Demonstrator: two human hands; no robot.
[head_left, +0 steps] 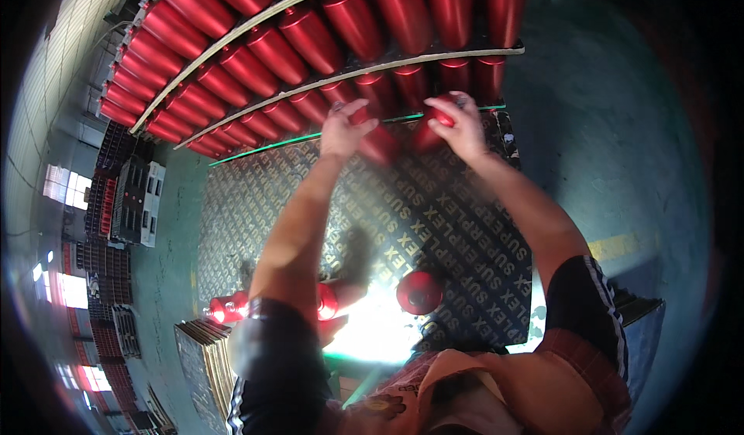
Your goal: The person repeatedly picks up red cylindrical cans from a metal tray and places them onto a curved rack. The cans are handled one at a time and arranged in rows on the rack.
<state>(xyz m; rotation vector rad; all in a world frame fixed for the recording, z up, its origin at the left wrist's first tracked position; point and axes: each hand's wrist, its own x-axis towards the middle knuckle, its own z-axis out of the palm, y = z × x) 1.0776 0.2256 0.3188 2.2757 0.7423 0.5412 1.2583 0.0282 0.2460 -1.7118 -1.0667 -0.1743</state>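
My left hand (347, 129) is closed round the neck end of a red metal bottle (380, 146), blurred by motion. Level with it, my right hand (460, 126) grips the top of a second red bottle (428, 137). Both bottles are over the far edge of a dark printed board (310, 195), just in front of the stacked rows. Closer to my body, another red bottle (419, 292) is seen end-on on the board. Beside my left arm are more red bottles (226, 308), partly hidden by the arm.
Rows of red bottles (403, 16) stand in tiers separated by thin boards (356, 72) beyond my hands. A pile of boards (203, 365) is at the lower left. Strong light glares on the near board edge. Dark pallets (130, 198) line the green floor (612, 148) further left.
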